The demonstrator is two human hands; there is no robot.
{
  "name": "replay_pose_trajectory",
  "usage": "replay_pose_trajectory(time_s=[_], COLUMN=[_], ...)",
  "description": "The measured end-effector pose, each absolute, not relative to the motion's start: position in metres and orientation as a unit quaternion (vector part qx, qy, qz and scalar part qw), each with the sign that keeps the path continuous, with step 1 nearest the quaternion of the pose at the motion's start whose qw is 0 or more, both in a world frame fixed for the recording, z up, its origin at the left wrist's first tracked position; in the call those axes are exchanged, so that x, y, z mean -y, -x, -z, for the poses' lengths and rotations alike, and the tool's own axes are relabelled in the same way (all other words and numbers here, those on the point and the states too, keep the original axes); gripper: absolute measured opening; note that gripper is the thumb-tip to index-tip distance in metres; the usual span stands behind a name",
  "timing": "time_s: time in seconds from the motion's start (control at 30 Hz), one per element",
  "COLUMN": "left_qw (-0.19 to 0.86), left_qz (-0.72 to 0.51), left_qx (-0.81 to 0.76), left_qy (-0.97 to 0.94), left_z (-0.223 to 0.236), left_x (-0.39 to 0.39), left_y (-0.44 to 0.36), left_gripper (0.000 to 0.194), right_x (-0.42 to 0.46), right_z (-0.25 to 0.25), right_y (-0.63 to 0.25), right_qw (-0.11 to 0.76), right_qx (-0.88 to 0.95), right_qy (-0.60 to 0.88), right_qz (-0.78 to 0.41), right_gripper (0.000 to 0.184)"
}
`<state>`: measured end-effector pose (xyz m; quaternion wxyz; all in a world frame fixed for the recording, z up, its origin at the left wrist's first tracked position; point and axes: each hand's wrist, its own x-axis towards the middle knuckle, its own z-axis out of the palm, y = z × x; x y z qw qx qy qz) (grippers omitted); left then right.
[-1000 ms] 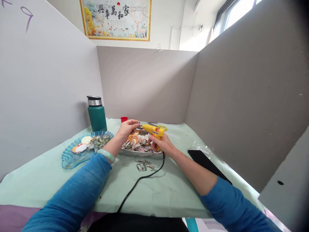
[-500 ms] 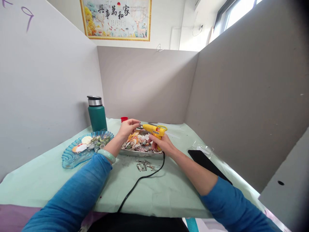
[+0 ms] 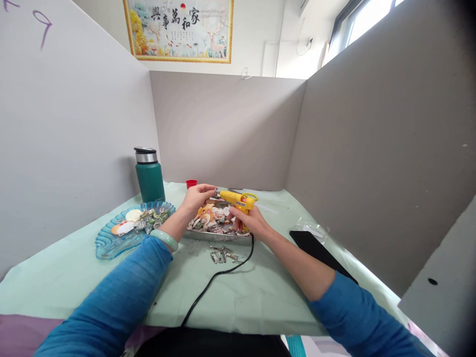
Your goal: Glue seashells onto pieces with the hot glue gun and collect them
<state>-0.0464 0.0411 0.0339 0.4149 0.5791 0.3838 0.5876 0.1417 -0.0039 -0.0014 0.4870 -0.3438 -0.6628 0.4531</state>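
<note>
My right hand is wrapped round the handle of a yellow hot glue gun, its nozzle pointing left. At the nozzle tip, my left hand pinches something small that I cannot make out. Below both hands lies a metal tray full of mixed seashells. In front of the tray a little pile of silvery metal clips rests on the table. The gun's black cord runs from the handle down to the near table edge.
A blue shell-shaped dish with shells stands at the left, before a green bottle. A red cup is at the back. On the right lie a black flat strip and a clear plastic bag. Grey partitions enclose the table.
Hardly anything differs. My left fingers have shifted very slightly at the glue gun's nozzle; the right hand and gun stay in place.
</note>
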Motion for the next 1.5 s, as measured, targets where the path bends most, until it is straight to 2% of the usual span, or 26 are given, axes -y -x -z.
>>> replay_pose_trajectory(time_s=[0.17,1.0,1.5], left_qw=[0.427,0.539,0.546], left_qz=[-0.582,-0.577,-0.561], left_qx=[-0.388,-0.315,-0.316], left_qy=[-0.573,-0.526,-0.535], left_z=[-0.034,-0.03,-0.031], left_x=[-0.041,-0.049,-0.044], left_y=[0.047,0.051,0.048], left_gripper=[0.034,0.031,0.031], right_x=[0.003,0.002,0.002], right_z=[0.002,0.003,0.004], right_y=[-0.142,-0.142,-0.142], right_qw=[0.482,0.499,0.492], right_qx=[0.662,0.663,0.67], right_qy=[0.344,0.327,0.334], right_qz=[-0.459,-0.453,-0.445], right_gripper=[0.032,0.034,0.035])
